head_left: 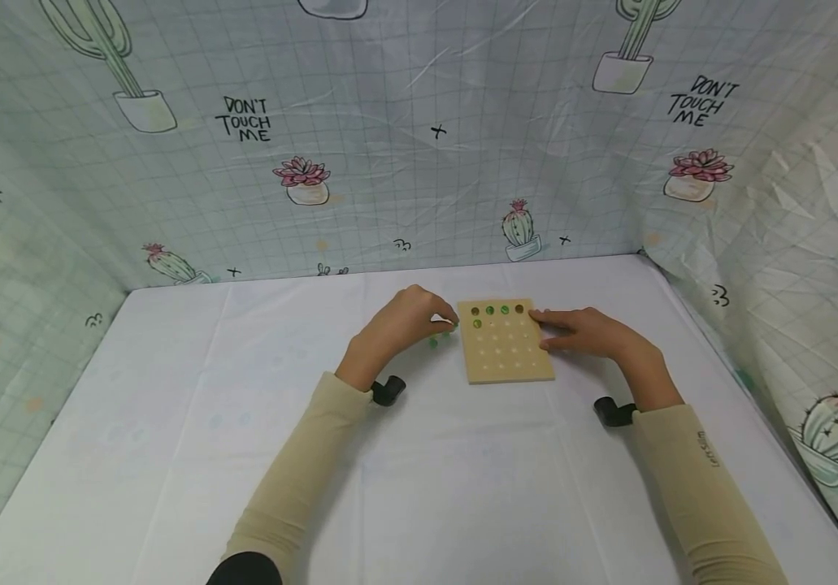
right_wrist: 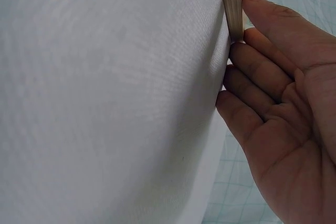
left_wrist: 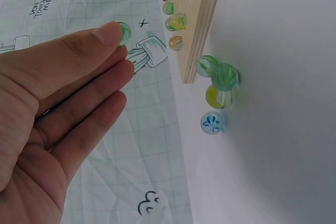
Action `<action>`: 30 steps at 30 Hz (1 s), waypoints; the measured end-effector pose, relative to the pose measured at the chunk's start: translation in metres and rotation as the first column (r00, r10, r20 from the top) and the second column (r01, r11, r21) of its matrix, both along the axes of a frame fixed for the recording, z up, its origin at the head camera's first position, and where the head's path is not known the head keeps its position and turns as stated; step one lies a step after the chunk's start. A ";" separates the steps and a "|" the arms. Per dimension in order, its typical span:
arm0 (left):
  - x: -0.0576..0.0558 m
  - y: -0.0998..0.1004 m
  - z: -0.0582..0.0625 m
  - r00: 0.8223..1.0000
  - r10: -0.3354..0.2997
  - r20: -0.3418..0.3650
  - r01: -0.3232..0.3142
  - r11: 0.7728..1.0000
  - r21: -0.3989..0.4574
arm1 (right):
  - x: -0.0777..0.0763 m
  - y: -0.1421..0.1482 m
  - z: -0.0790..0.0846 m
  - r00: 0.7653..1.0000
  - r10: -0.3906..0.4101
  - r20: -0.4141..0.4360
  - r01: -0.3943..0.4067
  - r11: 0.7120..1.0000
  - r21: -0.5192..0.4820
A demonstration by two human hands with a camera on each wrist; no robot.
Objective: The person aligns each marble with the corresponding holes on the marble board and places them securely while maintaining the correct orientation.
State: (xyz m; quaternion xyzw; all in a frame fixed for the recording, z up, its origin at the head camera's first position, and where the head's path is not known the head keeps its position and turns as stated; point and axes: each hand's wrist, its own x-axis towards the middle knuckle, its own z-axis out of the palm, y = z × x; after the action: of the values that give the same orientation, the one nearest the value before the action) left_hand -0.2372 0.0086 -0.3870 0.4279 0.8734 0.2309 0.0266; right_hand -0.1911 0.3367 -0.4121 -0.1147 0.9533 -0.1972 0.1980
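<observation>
A square wooden board (head_left: 510, 349) with rows of small hollows lies on the white table. Several glass marbles (head_left: 505, 309) sit along its far row, and one green marble (head_left: 477, 323) sits at the left of the second row. Just off the board's left edge, my left hand (head_left: 405, 319) pinches a clear green marble (left_wrist: 125, 34) between thumb and forefinger. At the right side, my right hand (head_left: 594, 335) grips the board's edge near the far corner, thumb on its upper face and fingers against the side in the right wrist view.
Loose marbles lie on the table left of the board: green ones (left_wrist: 226, 77), a yellow one (left_wrist: 214, 97) and a blue-patterned one (left_wrist: 212, 123). A cactus-print cloth (head_left: 419, 162) hangs behind and beside the white table (head_left: 426, 487).
</observation>
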 end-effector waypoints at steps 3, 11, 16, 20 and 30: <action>0.000 0.003 0.000 1.000 0.009 0.017 -0.009 1.000 -0.002 | 0.000 -0.001 0.000 1.000 0.004 0.002 -0.004 1.000 0.001; 0.000 0.007 0.001 1.000 0.013 0.020 -0.013 1.000 0.003 | 0.000 -0.001 0.001 1.000 0.005 -0.001 -0.005 1.000 0.011; -0.001 0.010 0.001 1.000 -0.001 0.012 0.001 1.000 0.018 | -0.001 -0.001 0.002 1.000 0.006 -0.002 -0.006 1.000 0.008; -0.003 0.013 0.000 1.000 -0.016 -0.003 0.016 0.999 0.029 | -0.001 0.000 0.001 1.000 0.008 -0.006 -0.008 1.000 0.004; -0.006 0.018 -0.006 1.000 -0.019 0.014 0.018 0.998 0.066 | -0.001 -0.001 0.001 1.000 0.000 -0.001 0.000 1.000 0.001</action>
State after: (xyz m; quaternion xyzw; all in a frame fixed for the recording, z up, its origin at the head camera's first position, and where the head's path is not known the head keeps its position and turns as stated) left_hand -0.2430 0.0269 -0.3925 0.4350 0.8610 0.2627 0.0211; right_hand -0.1919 0.3358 -0.4115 -0.1147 0.9534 -0.1968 0.1977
